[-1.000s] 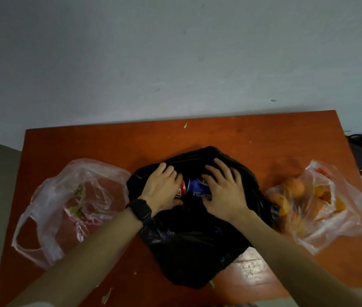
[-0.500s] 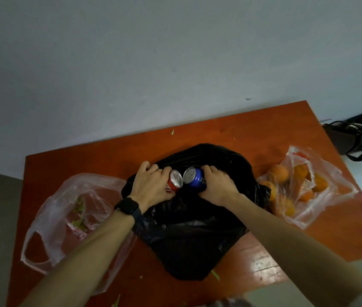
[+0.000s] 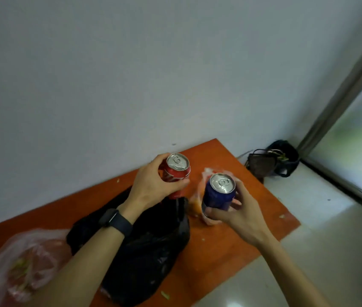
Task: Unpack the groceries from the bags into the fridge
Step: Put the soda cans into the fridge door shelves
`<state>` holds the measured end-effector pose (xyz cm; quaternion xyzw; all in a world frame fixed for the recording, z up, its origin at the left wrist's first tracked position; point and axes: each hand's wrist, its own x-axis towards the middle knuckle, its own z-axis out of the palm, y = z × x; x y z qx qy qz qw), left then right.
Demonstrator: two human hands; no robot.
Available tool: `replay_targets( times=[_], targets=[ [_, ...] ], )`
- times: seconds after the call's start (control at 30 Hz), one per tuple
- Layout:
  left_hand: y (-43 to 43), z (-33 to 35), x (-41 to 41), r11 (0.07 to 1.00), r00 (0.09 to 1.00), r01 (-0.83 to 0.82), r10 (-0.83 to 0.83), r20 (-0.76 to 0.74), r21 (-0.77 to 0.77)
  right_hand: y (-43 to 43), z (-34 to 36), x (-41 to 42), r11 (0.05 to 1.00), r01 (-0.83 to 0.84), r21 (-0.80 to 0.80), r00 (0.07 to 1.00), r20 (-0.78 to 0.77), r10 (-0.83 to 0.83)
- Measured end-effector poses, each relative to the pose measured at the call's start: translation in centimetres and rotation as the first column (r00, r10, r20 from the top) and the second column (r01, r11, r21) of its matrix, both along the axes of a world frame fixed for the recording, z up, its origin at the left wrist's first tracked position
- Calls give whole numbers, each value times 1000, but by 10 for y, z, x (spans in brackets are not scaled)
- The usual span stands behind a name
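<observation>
The left hand (image 3: 151, 185) holds a red can (image 3: 176, 171) upright, its fingers (image 3: 176, 185) curled round the side of the can, with the silver top facing up. The right hand (image 3: 242, 213) holds a blue can (image 3: 218, 193) in the same way, its fingers (image 3: 211, 212) wrapped round the lower body. Both cans are in the air above the counter (image 3: 231, 240), near each other but apart. Under the left fingers a black bag (image 3: 149, 251) lies crumpled on the counter. Just behind the right fingers rests a clear bag with orange fruit (image 3: 196, 203). Beside the left forearm lies another clear bag (image 3: 27, 269) with green scraps inside. Far beyond the right fingers, a dark bag (image 3: 273, 160) sits on the floor by the wall.
</observation>
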<state>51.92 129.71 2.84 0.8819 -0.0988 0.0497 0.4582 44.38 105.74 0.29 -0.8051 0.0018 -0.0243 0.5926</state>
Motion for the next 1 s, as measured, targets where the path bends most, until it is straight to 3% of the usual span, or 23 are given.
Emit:
replay_targets(
  times=[0.2,0.4,0.77,1.0],
  targets=[
    [-176,23,-61,939,938,344,-343,53,-14,-142,23,-135,952,302,-55,953,8,-302],
    [-339,28,-148,770,775,630,-631,18,-103,-251,33,-278,802,597,-32,802,55,-595],
    [-571,62,-263,493,508,859,-854,111,-135,-402,62,-422,475,880,-2,470,145,-871],
    [-707,74,-289,324,335,941,-934,126,-101,-519,82,-452,369,929,-32,368,182,-912]
  ],
)
